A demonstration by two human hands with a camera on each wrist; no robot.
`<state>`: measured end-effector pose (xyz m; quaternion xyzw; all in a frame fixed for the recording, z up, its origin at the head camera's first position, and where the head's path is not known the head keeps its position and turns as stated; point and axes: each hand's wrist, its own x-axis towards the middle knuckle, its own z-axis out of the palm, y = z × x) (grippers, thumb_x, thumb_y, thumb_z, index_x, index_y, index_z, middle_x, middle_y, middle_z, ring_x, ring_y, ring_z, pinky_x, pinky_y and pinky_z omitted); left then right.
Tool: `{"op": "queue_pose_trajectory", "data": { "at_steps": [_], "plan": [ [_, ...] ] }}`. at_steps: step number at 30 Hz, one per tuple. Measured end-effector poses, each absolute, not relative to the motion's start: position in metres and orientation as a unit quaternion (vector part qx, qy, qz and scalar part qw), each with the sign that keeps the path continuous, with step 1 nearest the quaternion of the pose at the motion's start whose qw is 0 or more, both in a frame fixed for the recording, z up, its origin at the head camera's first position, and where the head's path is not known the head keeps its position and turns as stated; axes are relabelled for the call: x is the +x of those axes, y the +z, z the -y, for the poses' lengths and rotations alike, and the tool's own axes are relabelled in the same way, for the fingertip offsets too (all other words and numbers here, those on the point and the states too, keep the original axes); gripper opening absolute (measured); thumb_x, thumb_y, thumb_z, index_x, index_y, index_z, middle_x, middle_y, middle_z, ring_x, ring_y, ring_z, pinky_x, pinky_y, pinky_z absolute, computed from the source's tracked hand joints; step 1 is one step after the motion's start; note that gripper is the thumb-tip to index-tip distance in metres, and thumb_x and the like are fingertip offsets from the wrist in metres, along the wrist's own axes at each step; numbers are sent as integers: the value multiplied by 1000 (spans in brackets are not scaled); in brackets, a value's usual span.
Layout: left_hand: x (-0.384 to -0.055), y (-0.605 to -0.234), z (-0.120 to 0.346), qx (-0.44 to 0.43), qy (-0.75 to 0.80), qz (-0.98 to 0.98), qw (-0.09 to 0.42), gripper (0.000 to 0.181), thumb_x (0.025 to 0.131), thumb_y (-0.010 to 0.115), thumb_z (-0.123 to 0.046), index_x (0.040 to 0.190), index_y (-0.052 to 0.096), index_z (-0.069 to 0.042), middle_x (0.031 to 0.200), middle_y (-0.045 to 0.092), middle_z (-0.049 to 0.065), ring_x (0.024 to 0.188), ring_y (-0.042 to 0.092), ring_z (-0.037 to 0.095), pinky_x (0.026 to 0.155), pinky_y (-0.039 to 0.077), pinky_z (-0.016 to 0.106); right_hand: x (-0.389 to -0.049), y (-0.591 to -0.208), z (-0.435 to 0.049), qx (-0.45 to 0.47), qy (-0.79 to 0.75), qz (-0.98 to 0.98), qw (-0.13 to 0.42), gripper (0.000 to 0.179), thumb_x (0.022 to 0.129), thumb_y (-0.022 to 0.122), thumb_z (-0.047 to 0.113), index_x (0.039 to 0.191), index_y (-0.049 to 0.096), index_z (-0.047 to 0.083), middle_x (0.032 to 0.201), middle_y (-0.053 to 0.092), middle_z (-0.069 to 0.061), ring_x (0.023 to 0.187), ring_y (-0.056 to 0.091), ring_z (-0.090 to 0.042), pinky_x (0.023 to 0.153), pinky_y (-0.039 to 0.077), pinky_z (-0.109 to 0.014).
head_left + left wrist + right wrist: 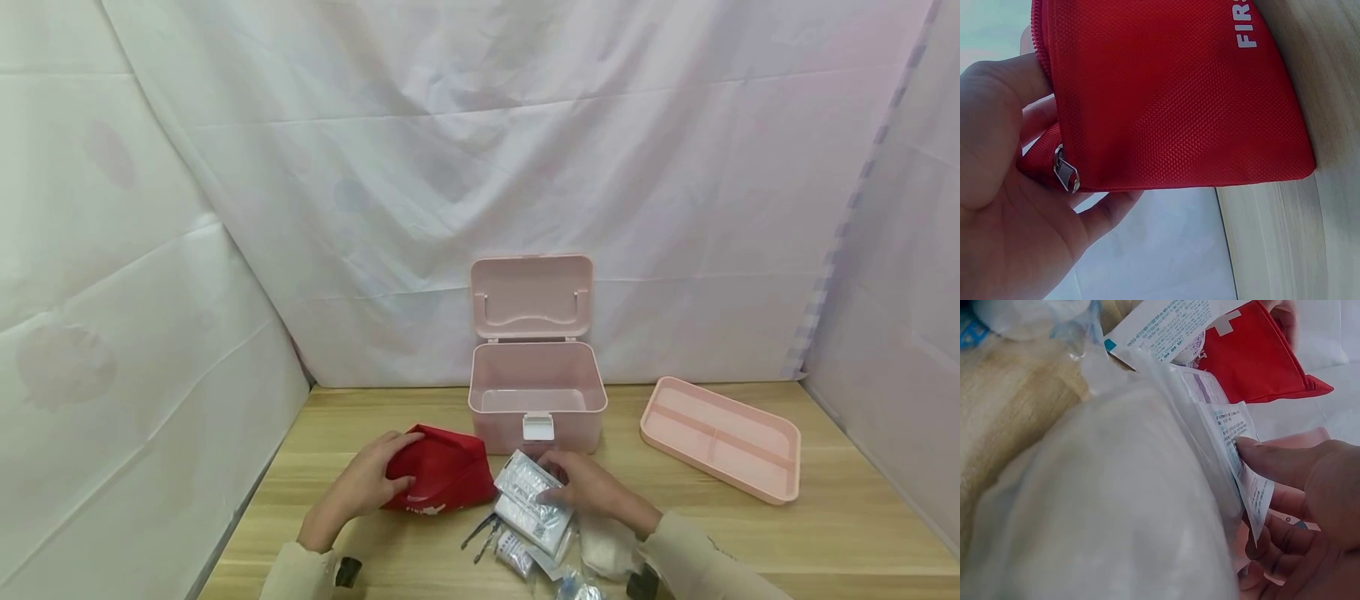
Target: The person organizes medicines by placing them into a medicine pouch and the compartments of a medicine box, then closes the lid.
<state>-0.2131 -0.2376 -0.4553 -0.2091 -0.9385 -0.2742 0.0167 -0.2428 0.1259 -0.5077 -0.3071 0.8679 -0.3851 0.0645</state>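
Note:
My left hand [366, 477] grips the red first-aid pouch [453, 473] by its left side, thumb in front and fingers behind. The left wrist view shows the pouch's metal zipper pull [1066, 170] beside the palm and white lettering on the fabric. Between thumb and fingers, my right hand [588, 487] pinches a flat printed sachet [1241, 450] over a pile of packets. Directly under that sachet lies a thicker white packet [534, 523]. A large whitish bagged bundle [1104, 506] fills much of the right wrist view; its contents are unclear.
Behind the hands stands a pink box [495, 429] with its lid [532, 287] raised. To the right lies a pink divided tray [780, 493]. Near the pouch are a dark tweezers-like tool [480, 528] and a small bagged roll [514, 554]. White cloth [405, 208] hangs behind the table.

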Motion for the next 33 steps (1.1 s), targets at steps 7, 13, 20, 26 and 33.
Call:
{"op": "queue_pose_trajectory", "data": {
  "at_steps": [7,13,20,26,33],
  "plan": [
    [-213,-456,238,-216,-275,937,19,59,82,79,-4,137,56,-8,116,62,8,103,60,24,81,57,40,-245,-509,-125,-313,-404,-857,68,31,83,78,12,110,65,10,96,68,3,85,61,-7,75,52,-25],
    [-212,-457,238,-207,-278,938,12,59,82,79,-5,136,57,-7,116,62,7,103,61,23,81,58,40,-241,-506,-125,-331,-392,-858,41,30,84,75,7,112,64,10,110,70,-3,95,64,-14,84,54,-32],
    [-212,-456,236,-206,-279,938,17,59,82,79,-5,136,57,-7,116,62,7,102,61,23,82,58,40,-238,-498,-127,-348,-408,-844,27,24,91,61,-4,111,64,8,127,65,-11,119,61,-32,100,50,-46],
    [-212,-457,237,-210,-276,938,22,59,82,79,-5,136,57,-7,116,62,7,102,61,23,82,57,40,-236,-487,-130,-351,-408,-842,28,26,92,61,-2,115,65,8,120,67,-8,115,62,-31,97,52,-45],
    [-213,-457,237,-203,-277,939,15,59,82,79,-6,137,56,-8,117,62,6,104,60,22,84,57,39,-233,-472,-134,-362,-416,-834,27,26,93,62,-1,118,65,5,118,68,-10,113,63,-31,95,53,-42]
  ]
}}
